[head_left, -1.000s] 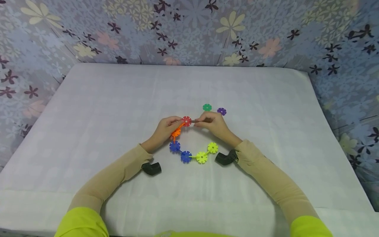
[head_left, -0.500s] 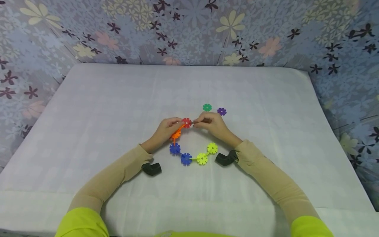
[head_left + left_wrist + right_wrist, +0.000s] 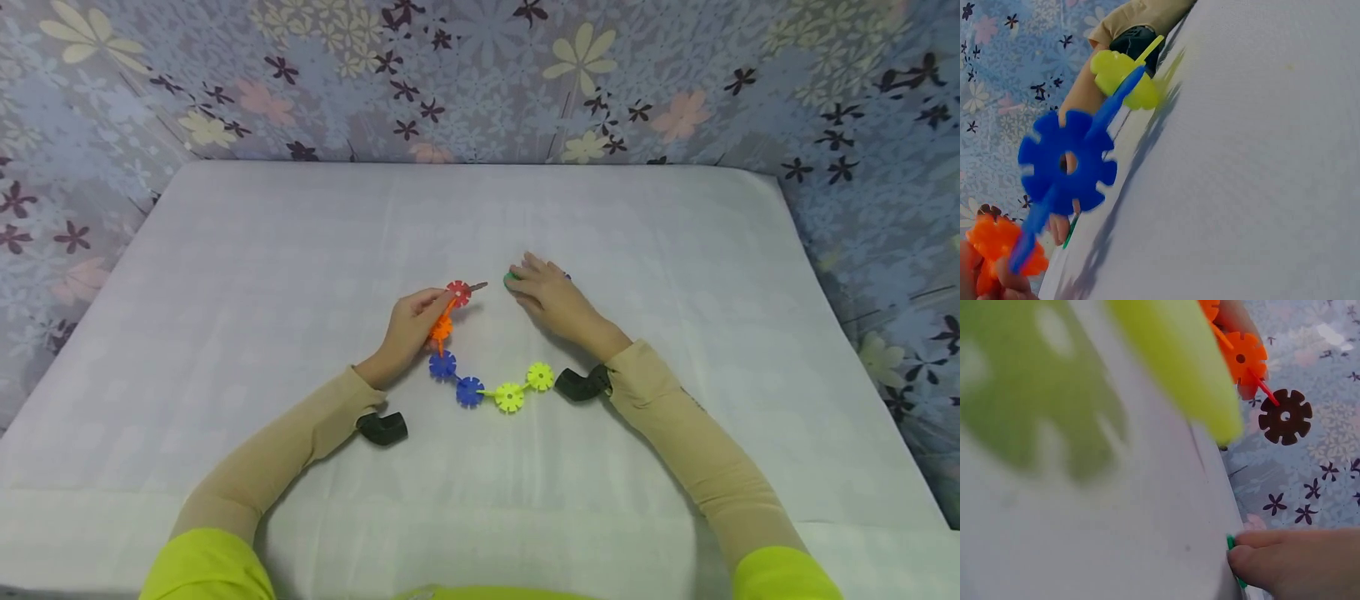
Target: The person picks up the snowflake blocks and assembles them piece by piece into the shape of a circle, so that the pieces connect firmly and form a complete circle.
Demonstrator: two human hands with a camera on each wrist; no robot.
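My left hand [image 3: 411, 332] grips a chain of notched plastic discs at its orange discs [image 3: 441, 328]. From there a red disc [image 3: 458, 292] and a brown disc [image 3: 1285, 417] stick out at the far end. Toward me the chain curves through blue discs [image 3: 470, 392] to yellow-green discs [image 3: 510, 397]. My right hand [image 3: 558, 302] is over a green disc [image 3: 512, 277], its fingertips touching it at the table; most of the disc is hidden. Only a sliver of a purple disc [image 3: 567, 277] shows behind that hand.
A white cloth covers the table [image 3: 300, 250], with floral-patterned fabric [image 3: 480, 75] behind and at the sides. Dark curved pieces hang at the left wrist [image 3: 383, 428] and the right wrist [image 3: 582, 385].
My right hand has let go of the brown disc, which stays on the chain, and moved back and right onto the green disc. My left hand has shifted slightly left with the chain.
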